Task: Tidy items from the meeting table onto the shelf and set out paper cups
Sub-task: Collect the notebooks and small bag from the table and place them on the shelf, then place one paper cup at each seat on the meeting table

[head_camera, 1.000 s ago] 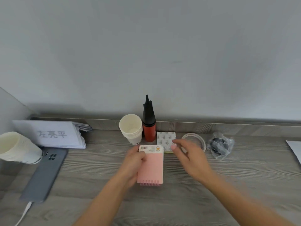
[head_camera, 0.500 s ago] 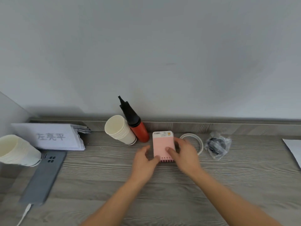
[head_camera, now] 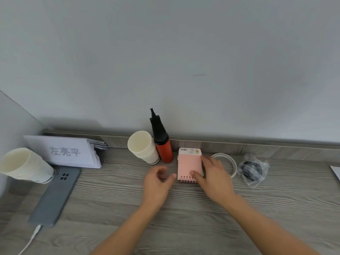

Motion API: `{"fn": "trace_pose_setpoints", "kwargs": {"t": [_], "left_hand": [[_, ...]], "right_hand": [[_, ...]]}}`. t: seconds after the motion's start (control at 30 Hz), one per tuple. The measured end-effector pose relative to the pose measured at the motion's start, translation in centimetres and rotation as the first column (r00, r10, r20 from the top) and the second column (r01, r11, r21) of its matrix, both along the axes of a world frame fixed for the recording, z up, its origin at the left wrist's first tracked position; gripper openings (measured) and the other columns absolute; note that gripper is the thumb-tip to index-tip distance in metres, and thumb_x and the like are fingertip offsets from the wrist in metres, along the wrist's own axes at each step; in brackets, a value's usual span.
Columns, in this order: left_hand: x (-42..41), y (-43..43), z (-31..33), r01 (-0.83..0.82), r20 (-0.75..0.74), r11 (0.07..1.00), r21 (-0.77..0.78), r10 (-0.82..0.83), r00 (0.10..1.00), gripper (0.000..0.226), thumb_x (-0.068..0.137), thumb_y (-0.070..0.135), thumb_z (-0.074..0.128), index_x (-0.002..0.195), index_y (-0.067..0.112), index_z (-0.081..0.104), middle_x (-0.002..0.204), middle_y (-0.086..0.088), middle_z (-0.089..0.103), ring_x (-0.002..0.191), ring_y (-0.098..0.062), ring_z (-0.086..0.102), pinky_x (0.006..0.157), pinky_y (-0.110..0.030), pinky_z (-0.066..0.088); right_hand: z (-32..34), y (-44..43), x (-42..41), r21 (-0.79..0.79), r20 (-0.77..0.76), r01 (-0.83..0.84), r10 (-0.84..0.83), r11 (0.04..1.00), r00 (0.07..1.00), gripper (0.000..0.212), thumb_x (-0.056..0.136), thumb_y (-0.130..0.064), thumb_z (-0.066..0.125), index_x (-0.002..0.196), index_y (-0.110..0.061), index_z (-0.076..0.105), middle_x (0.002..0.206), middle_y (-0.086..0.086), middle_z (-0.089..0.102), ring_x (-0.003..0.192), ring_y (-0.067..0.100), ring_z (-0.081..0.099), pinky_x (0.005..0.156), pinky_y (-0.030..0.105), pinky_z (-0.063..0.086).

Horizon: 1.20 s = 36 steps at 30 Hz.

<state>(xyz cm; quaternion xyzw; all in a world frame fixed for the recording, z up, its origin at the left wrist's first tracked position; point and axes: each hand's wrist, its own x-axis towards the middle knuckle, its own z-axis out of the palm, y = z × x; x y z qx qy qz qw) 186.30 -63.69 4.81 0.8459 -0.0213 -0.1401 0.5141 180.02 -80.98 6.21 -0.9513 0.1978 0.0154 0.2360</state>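
So your right hand (head_camera: 213, 176) is resting on the pink pack (head_camera: 189, 163), thumb across its near edge by the little comb-like teeth and fingers laid along its right side. It's more of a flat press than a real grab, hand spread loose over it. The pack lies flat on the wooden shelf (head_camera: 184, 208), its labelled end pointing at the wall, just right of the red pump bottle (head_camera: 162, 144) with the black nozzle.

Your left hand (head_camera: 158, 183) is off the pack, just beside its near-left corner, fingers loosely curled and holding nothing. It's a bit blurred, so finger detail is fuzzy.

Paper cups: one stack of cups (head_camera: 142, 147) leans right against the red bottle, touching it. A second cup stack (head_camera: 24, 165) sits at the far left, tilted on its side, next to the grey phone (head_camera: 55, 196), which has a white cable (head_camera: 30, 242) plugged in at the near end.

Behind the phone there's a pile of folded name cards (head_camera: 64, 151) with printed characters. To the right of the pack, a white tape ring (head_camera: 225, 159) pokes out from under your right hand, and beyond that sits a clear bag (head_camera: 253, 168) with something dark inside; can't tell what. A white paper corner (head_camera: 335, 171) shows at the right edge.
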Motion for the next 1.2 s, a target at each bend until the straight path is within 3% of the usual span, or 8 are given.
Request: {"fn": "trace_pose_setpoints", "kwargs": {"t": [0.07, 0.13, 0.27, 0.47, 0.6, 0.77, 1.07, 1.2], "left_hand": [[0.0, 2.1, 0.2, -0.228, 0.102, 0.974, 0.017, 0.225, 0.969, 0.044, 0.072, 0.021, 0.083, 0.104, 0.013, 0.054, 0.1, -0.005, 0.058, 0.092, -0.028, 0.059, 0.086, -0.042, 0.051], [1.2, 3.7, 0.6, -0.303, 0.186, 0.953, 0.005, 0.296, 0.937, 0.063, 0.07, 0.022, 0.085, 0.118, 0.012, 0.046, 0.116, -0.007, 0.052, 0.105, -0.028, 0.055, 0.095, -0.046, 0.048], [4.7, 3.9, 2.3, -0.037, 0.322, 0.997, 0.068, 0.013, 0.947, 0.103, 0.065, 0.024, 0.084, 0.149, 0.02, 0.025, 0.15, 0.0, 0.035, 0.137, -0.018, 0.036, 0.11, -0.037, 0.036], [6.8, 3.3, 3.3, 0.145, 0.302, 0.989, 0.016, -0.143, 0.943, 0.087, 0.069, 0.008, 0.083, 0.143, 0.024, 0.041, 0.14, 0.005, 0.045, 0.122, -0.003, 0.043, 0.101, -0.021, 0.034], [6.8, 4.6, 3.2, 0.065, 0.31, 0.998, -0.022, -0.055, 0.949, 0.086, 0.067, 0.006, 0.084, 0.141, 0.022, 0.043, 0.135, 0.012, 0.048, 0.122, -0.005, 0.046, 0.106, -0.032, 0.04], [6.4, 7.7, 3.3, -0.081, 0.321, 0.997, -0.017, 0.082, 0.943, 0.089, 0.066, 0.007, 0.086, 0.141, 0.023, 0.041, 0.142, 0.002, 0.048, 0.128, -0.016, 0.047, 0.109, -0.044, 0.041], [1.1, 10.9, 3.9, -0.138, 0.238, 0.989, -0.053, 0.147, 0.96, 0.098, 0.063, 0.007, 0.088, 0.145, 0.02, 0.035, 0.144, 0.0, 0.045, 0.128, -0.015, 0.045, 0.105, -0.032, 0.039], [-1.4, 11.6, 4.4, -0.16, 0.189, 0.979, -0.129, 0.182, 0.965, 0.098, 0.05, 0.034, 0.085, 0.136, 0.024, 0.041, 0.128, 0.006, 0.054, 0.116, -0.01, 0.053, 0.1, -0.029, 0.042]], "right_hand": [[0.5, 0.1, 0.2, -0.023, 0.129, 0.024, -0.021, 0.999, 0.991, 0.058, 0.091, -0.049, 0.054, 0.141, -0.02, 0.045, 0.142, -0.004, 0.048, 0.13, 0.017, 0.042, 0.095, 0.037, 0.047], [1.5, 0.6, 1.3, 0.009, 0.241, 0.001, -0.003, 1.0, 0.971, 0.056, 0.089, -0.046, 0.058, 0.138, -0.022, 0.048, 0.135, -0.005, 0.052, 0.121, 0.015, 0.05, 0.089, 0.037, 0.048], [3.5, 1.8, 5.6, 0.198, 0.262, -0.089, 0.034, 0.976, 0.964, 0.056, 0.079, -0.042, 0.072, 0.127, -0.022, 0.051, 0.115, -0.003, 0.06, 0.098, 0.016, 0.06, 0.081, 0.034, 0.048], [3.6, 2.0, 8.5, 0.274, 0.224, -0.151, 0.09, 0.95, 0.97, 0.051, 0.072, -0.041, 0.077, 0.118, -0.028, 0.057, 0.091, -0.015, 0.063, 0.082, 0.012, 0.058, 0.073, 0.032, 0.048], [3.4, 1.6, 7.8, 0.296, 0.244, -0.129, 0.056, 0.946, 0.968, 0.048, 0.074, -0.04, 0.076, 0.116, -0.027, 0.057, 0.093, -0.007, 0.07, 0.085, 0.017, 0.064, 0.077, 0.039, 0.053], [3.8, 2.5, 7.7, 0.27, 0.282, -0.076, -0.003, 0.96, 0.959, 0.051, 0.074, -0.043, 0.076, 0.118, -0.024, 0.058, 0.098, -0.005, 0.07, 0.088, 0.017, 0.065, 0.079, 0.037, 0.052], [2.7, 4.3, 7.6, 0.18, 0.252, -0.052, 0.005, 0.982, 0.968, 0.051, 0.075, -0.05, 0.073, 0.115, -0.022, 0.059, 0.105, -0.002, 0.061, 0.093, 0.018, 0.063, 0.08, 0.036, 0.052], [2.8, 4.2, 6.3, 0.164, 0.226, -0.073, 0.034, 0.984, 0.974, 0.054, 0.074, -0.052, 0.073, 0.118, -0.025, 0.059, 0.107, -0.003, 0.062, 0.085, 0.014, 0.063, 0.078, 0.035, 0.053]]}}
